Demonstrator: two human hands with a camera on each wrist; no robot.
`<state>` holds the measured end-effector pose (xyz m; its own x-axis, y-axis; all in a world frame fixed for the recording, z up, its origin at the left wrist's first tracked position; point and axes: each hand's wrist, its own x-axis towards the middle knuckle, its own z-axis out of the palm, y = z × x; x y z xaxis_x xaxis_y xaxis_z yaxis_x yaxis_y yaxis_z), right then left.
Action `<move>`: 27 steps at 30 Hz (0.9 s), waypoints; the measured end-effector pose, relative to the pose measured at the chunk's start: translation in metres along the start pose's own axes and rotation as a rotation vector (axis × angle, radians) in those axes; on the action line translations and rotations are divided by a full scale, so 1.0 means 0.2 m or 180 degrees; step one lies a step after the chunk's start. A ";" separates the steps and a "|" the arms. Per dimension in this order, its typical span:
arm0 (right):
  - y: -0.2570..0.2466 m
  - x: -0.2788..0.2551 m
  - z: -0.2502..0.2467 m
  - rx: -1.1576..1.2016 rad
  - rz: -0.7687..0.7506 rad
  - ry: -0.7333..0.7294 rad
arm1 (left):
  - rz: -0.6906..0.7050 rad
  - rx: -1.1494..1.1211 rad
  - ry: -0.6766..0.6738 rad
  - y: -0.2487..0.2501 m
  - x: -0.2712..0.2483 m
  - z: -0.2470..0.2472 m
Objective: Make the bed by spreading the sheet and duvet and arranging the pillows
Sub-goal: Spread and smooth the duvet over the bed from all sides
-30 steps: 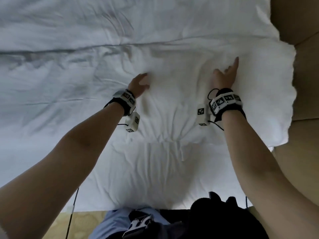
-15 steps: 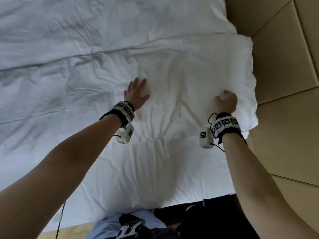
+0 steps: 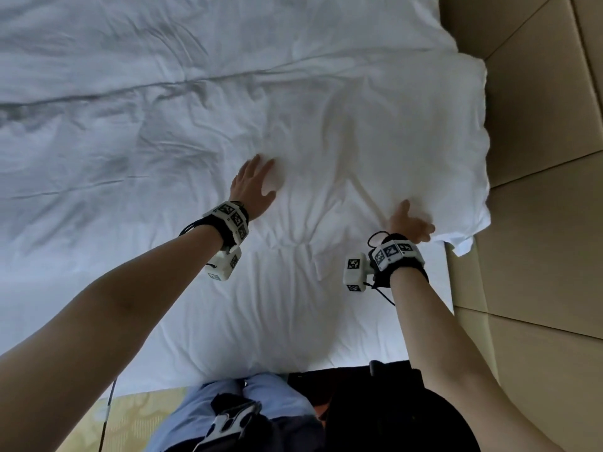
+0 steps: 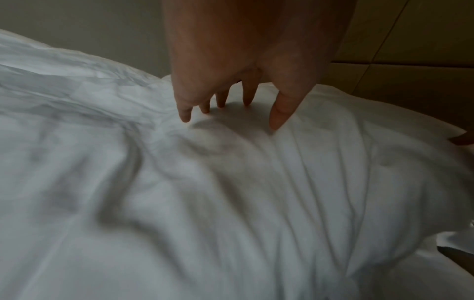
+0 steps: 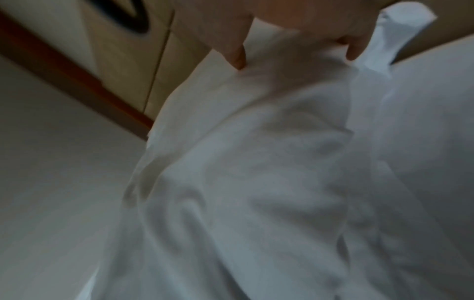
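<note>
A white pillow (image 3: 391, 135) lies at the right end of the bed against the headboard. My left hand (image 3: 255, 184) rests flat on its left part, fingers straight and spread, their tips touching the wrinkled cloth in the left wrist view (image 4: 231, 99). My right hand (image 3: 411, 223) is at the pillow's near right corner, thumb up and fingers curled into the edge. In the right wrist view, the thumb and a fingertip of my right hand (image 5: 295, 56) dig into the pillow (image 5: 269, 162). A rumpled white duvet (image 3: 98, 151) covers the bed to the left.
The beige padded headboard (image 3: 538, 141) stands directly right of the pillow. More white bedding (image 3: 261, 321) bulges between the pillow and my legs. Yellowish carpet (image 3: 130, 422) shows at the bottom left, and a dark bag (image 3: 391, 419) hangs in front of me.
My right hand slid back from the pillow's far part to its near right corner and curled onto the edge. My left hand opened flat on the pillow and moved slightly farther.
</note>
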<state>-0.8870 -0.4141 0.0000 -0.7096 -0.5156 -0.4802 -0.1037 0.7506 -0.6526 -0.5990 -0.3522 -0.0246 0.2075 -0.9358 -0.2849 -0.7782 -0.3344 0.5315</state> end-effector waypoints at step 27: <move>0.58 -1.34 0.42 -0.2121 -0.1677 -0.2571 | -0.1687 -0.0635 0.0640 -1.15 -1.09 -0.47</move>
<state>-0.6500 -0.2227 0.0033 0.1539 -0.7602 -0.6312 -0.7675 0.3104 -0.5609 -0.4095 -0.0820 -0.0096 0.6601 -0.6319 -0.4060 -0.4157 -0.7576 0.5033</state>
